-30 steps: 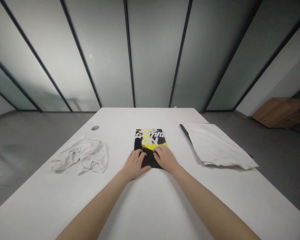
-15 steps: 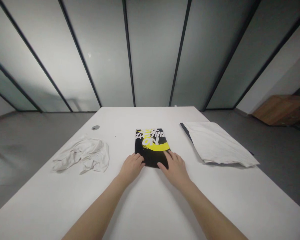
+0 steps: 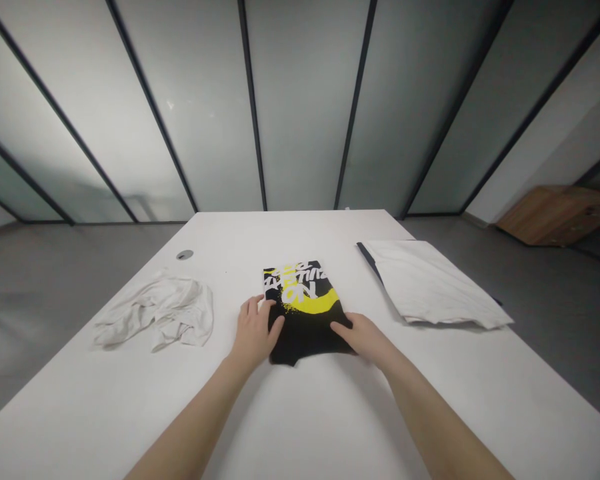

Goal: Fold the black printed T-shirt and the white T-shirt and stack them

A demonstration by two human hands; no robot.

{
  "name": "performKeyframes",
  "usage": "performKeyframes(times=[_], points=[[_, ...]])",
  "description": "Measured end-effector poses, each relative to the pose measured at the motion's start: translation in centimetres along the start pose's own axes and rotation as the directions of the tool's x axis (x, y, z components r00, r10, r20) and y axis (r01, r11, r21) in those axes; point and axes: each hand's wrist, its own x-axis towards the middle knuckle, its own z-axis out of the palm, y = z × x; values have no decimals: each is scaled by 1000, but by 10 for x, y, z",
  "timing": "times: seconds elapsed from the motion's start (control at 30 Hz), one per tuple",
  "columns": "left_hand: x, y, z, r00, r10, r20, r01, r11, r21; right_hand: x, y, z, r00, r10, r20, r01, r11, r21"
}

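A folded black T-shirt (image 3: 305, 327) with a white and yellow print lies flat in the middle of the white table (image 3: 300, 427). My left hand (image 3: 254, 333) rests against its left edge, fingers spread and partly on the cloth. My right hand (image 3: 361, 339) lies flat at its lower right corner, with the fingertips on the black fabric. Neither hand closes on the shirt. To the left sits a crumpled white cloth (image 3: 155, 312), and a folded white garment (image 3: 427, 283) lies to the right.
A dark strip (image 3: 370, 261) pokes out beneath the white garment. The table's far left holds a round cable grommet (image 3: 185, 255). Frosted glass panels with black frames (image 3: 305, 100) stand behind the table, and a wooden cabinet (image 3: 557, 215) sits on the grey floor at right.
Both hands have slid outward from the shirt's lower middle to its left edge and lower right corner. More of the black shirt shows. The view has shifted slightly.
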Motion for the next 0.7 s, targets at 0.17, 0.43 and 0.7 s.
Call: performKeyframes(times=[0.17,0.43,0.7], points=[[-3,2,-2,969,104,223,-127,988,89,-1,-13,9,989,56,137,-140,657,741],[-1,22,-15,940,121,319,-165,980,113,-23,-25,73,992,116,-58,15,345,939],[-2,21,-30,882,125,454,-141,990,2,-18,-14,69,984,170,-49,-42,493,869]])
